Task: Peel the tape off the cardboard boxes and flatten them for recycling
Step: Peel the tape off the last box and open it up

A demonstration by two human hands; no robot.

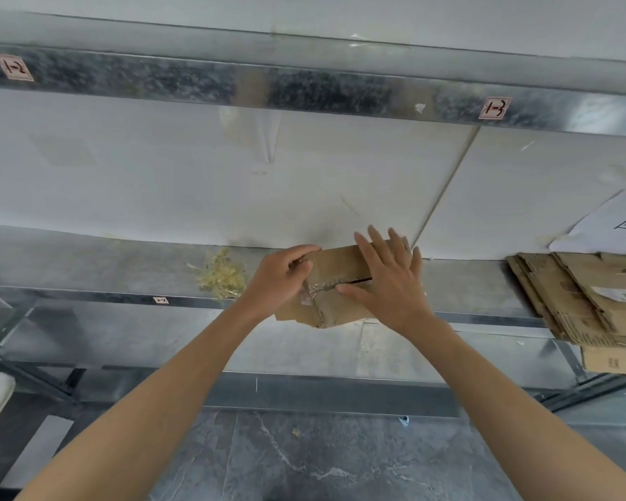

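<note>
A small brown cardboard box (335, 269) lies on the metal shelf (87, 269), overhanging its front edge. Clear tape (317, 288) crosses the box's near left part, crinkled and shiny. My left hand (281, 280) sits at the box's left end with fingers curled, pinching the tape near the top corner. My right hand (387, 280) lies flat on the box with fingers spread and straight, pressing it down, thumb by the slit between the flaps.
A heap of peeled yellowish tape (221, 276) lies on the shelf left of the box. A stack of flattened cardboard (586, 298) fills the shelf's right end, under a white sheet (608, 226). An upper shelf beam (304, 92) runs overhead. Below is grey marbled floor (304, 457).
</note>
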